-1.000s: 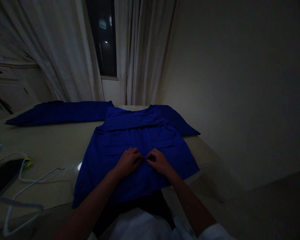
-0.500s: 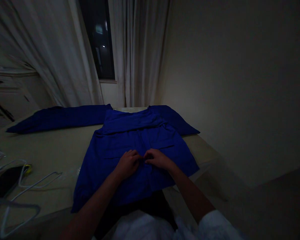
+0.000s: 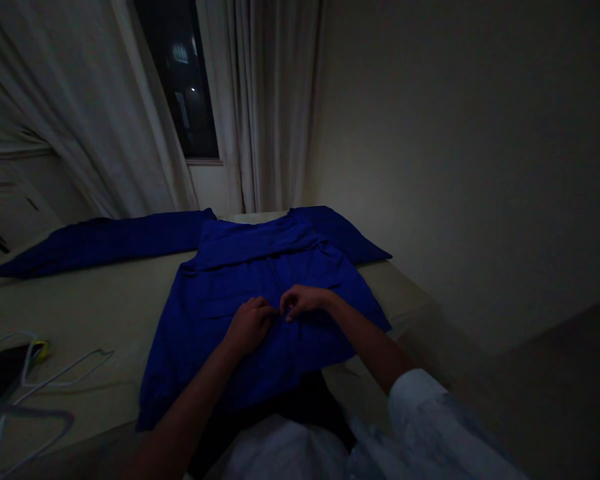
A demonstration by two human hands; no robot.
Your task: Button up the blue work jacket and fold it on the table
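Note:
A dark blue long-sleeved shirt (image 3: pixel 215 293) lies spread flat on a pale table (image 3: pixel 90 313), one sleeve stretched far to the left. My left hand (image 3: pixel 250 325) and my right hand (image 3: pixel 303 301) meet at the shirt's front centre line, fingertips almost touching. Both hands are curled and pinch the cloth along the front opening. What exactly lies between the fingers is too dark to make out.
White wire hangers (image 3: pixel 40 383) and a dark flat object (image 3: pixel 0 363) lie at the table's left. Curtains (image 3: pixel 260 107) and a dark window (image 3: pixel 177 73) stand behind the table. A bare wall (image 3: pixel 455 167) and floor are to the right.
Both hands have shifted slightly further up the shirt's front, still together at the centre line. The view has drifted, with my right sleeve now showing more.

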